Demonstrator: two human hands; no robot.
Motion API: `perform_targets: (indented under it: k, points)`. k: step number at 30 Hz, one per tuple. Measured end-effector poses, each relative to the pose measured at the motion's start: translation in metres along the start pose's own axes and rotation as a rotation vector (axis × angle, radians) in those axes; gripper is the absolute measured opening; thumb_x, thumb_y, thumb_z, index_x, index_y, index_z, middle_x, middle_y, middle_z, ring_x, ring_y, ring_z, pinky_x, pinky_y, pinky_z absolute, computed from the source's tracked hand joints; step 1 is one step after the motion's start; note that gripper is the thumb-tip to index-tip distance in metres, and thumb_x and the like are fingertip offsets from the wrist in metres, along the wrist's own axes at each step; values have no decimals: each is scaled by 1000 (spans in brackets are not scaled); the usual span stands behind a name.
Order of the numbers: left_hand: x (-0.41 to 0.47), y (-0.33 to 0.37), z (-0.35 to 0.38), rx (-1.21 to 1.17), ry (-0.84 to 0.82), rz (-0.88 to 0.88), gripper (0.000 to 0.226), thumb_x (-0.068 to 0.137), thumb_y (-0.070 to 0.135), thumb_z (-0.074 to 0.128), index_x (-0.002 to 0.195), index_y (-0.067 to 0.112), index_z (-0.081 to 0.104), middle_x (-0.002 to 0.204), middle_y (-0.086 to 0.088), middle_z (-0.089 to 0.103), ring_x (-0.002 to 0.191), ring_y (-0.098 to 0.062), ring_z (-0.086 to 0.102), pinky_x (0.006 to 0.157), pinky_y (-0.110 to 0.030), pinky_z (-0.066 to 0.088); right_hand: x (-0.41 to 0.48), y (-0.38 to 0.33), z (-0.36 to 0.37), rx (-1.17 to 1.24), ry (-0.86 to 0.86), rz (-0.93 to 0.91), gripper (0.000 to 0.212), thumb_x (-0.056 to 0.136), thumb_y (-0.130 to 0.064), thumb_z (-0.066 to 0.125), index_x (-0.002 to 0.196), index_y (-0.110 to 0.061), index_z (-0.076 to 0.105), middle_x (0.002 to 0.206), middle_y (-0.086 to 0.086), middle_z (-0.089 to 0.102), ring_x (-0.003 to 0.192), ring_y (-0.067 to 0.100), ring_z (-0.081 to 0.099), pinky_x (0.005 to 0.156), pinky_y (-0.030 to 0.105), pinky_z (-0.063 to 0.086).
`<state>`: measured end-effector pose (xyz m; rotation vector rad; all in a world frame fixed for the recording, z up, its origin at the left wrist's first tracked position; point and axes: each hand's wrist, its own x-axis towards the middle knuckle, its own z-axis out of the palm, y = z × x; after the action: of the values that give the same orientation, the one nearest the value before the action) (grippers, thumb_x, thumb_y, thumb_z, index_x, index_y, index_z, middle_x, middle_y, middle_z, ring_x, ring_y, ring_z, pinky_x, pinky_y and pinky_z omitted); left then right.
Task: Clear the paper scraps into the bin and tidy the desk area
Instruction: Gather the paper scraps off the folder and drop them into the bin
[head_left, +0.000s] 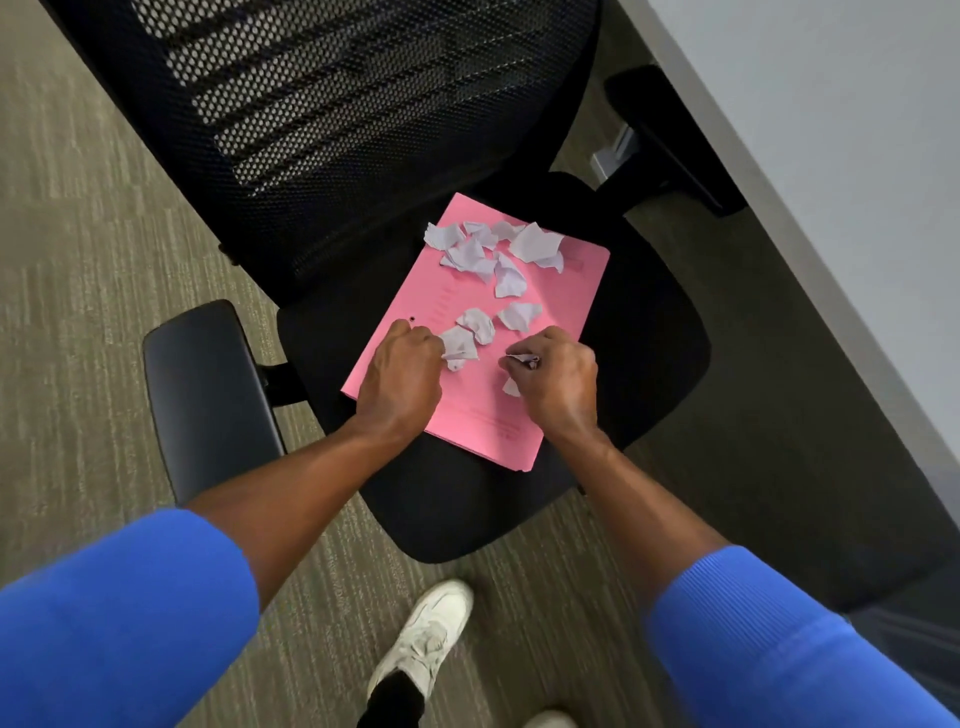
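Observation:
A pink folder (561, 291) lies on the black seat of an office chair (660, 343). Several torn white paper scraps (493, 254) are spread over its far half, with two more (519, 315) nearer the middle. My left hand (400, 374) rests on the folder's left side, fingers curled around a crumpled scrap (460, 345). On the folder's near right part, my right hand (556, 379) pinches a small scrap (522, 358) at its fingertips; another bit (511, 387) peeks out under it. No bin is in view.
The chair's mesh backrest (322, 104) rises behind the folder, and its armrests stand at the left (208, 395) and far right (670, 135). A white desk edge (810, 218) runs along the right. My white shoe (431, 634) stands on the carpet below the seat.

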<state>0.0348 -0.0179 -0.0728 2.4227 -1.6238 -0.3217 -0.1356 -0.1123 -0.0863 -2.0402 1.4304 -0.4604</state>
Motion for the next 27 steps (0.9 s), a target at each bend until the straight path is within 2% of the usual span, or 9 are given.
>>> perform_targets:
  k: [3, 7, 13, 16, 19, 21, 23, 25, 27]
  points:
    - [-11, 6, -5, -36, 34, -28, 24, 100, 0, 57, 109, 5, 78, 106, -10, 76, 106, -30, 60, 84, -38, 48, -7, 6, -9, 87, 43, 20, 16, 85, -23, 89, 98, -15, 86, 100, -3, 76, 87, 12, 70, 78, 16, 53]
    - [-32, 20, -10, -84, 84, -50, 19, 100, 2, 61, 109, 0, 77, 101, -16, 75, 101, -36, 60, 82, -46, 48, -23, 17, -20, 140, 86, 38, 13, 83, -25, 90, 94, -19, 86, 90, -14, 69, 80, 3, 66, 71, 4, 45]
    - [-74, 59, -1, -186, 99, -18, 12, 96, 4, 68, 104, 2, 78, 96, -13, 76, 95, -36, 62, 76, -46, 49, -75, 48, -42, 185, 135, 138, 11, 84, -23, 89, 94, -20, 87, 92, -10, 73, 80, 0, 67, 73, 2, 44]
    - [-96, 87, 15, -217, 76, 74, 4, 93, 4, 71, 94, 4, 76, 92, -12, 74, 91, -35, 62, 76, -48, 50, -110, 71, -56, 231, 188, 235, 8, 84, -21, 89, 92, -20, 87, 91, -8, 76, 79, -1, 68, 76, 5, 47]
    - [-115, 117, 38, -231, 71, 161, 5, 90, 6, 76, 88, 10, 74, 87, -8, 73, 86, -33, 61, 74, -41, 46, -147, 99, -70, 232, 203, 353, 9, 84, -22, 88, 93, -20, 88, 91, -7, 79, 76, -1, 67, 76, 14, 52]
    - [-127, 139, 55, -253, 44, 202, 8, 89, 4, 77, 89, 11, 73, 87, -6, 71, 85, -31, 60, 75, -40, 46, -173, 123, -76, 248, 191, 481, 11, 86, -27, 87, 97, -22, 87, 83, -14, 75, 70, -6, 63, 69, 14, 47]
    - [-140, 161, 74, -259, 16, 279, 10, 87, 2, 76, 89, 11, 72, 86, -6, 68, 84, -30, 60, 76, -34, 42, -200, 151, -82, 262, 183, 617, 13, 90, -31, 83, 101, -26, 86, 75, -21, 70, 62, -9, 61, 59, 8, 41]
    - [-156, 184, 94, -253, -15, 349, 11, 86, 1, 77, 89, 10, 72, 86, -6, 68, 85, -31, 61, 77, -35, 44, -229, 179, -89, 324, 161, 714, 13, 94, -28, 78, 106, -26, 83, 89, -11, 78, 70, -5, 65, 61, 9, 45]
    - [-173, 205, 112, -260, -67, 379, 10, 88, 1, 75, 90, 11, 72, 88, -5, 68, 87, -28, 61, 76, -39, 52, -258, 204, -96, 375, 207, 729, 12, 94, -19, 77, 104, -21, 83, 102, 0, 80, 83, 11, 74, 74, 23, 57]
